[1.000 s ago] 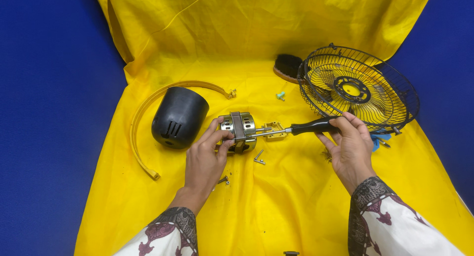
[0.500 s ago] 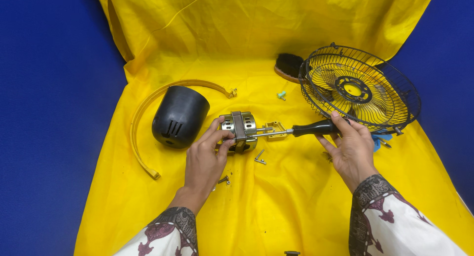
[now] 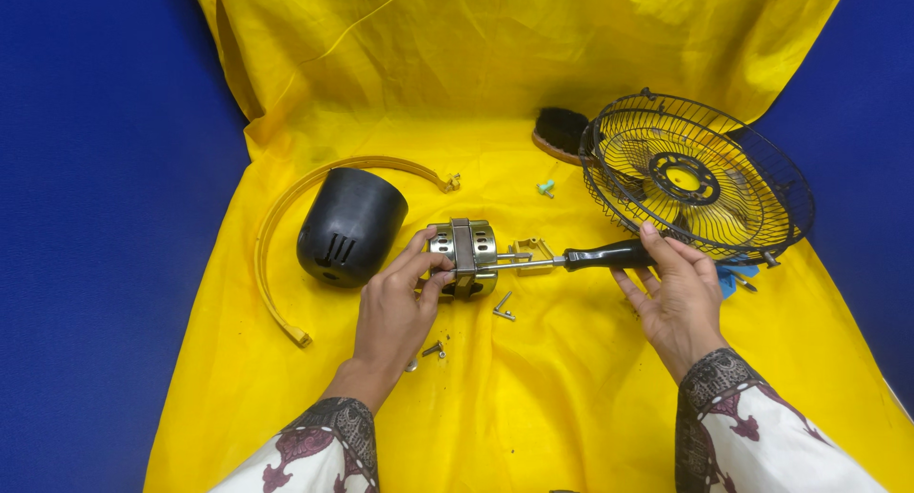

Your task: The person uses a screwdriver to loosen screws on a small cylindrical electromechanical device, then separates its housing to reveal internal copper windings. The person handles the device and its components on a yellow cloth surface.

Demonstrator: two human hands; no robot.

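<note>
With cage (image 3: 700, 179) and cover (image 3: 350, 225) already off, my left hand (image 3: 395, 312) grips the motor (image 3: 464, 257) while my right (image 3: 678, 298) clasps the screwdriver (image 3: 590, 258), screws apparently remaining.

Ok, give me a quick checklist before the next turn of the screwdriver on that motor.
1. Left hand steadying the motor: ok, fingers on its casing.
2. Right hand on the screwdriver handle: ok, though fingertips only.
3. Screwdriver tip seated in a screw: cannot tell, too small.
4. Loose screws out of the way: ok, lying on the yellow cloth beside the motor.
5. Fan guard clear of the right hand: not ok, right behind it.
</note>
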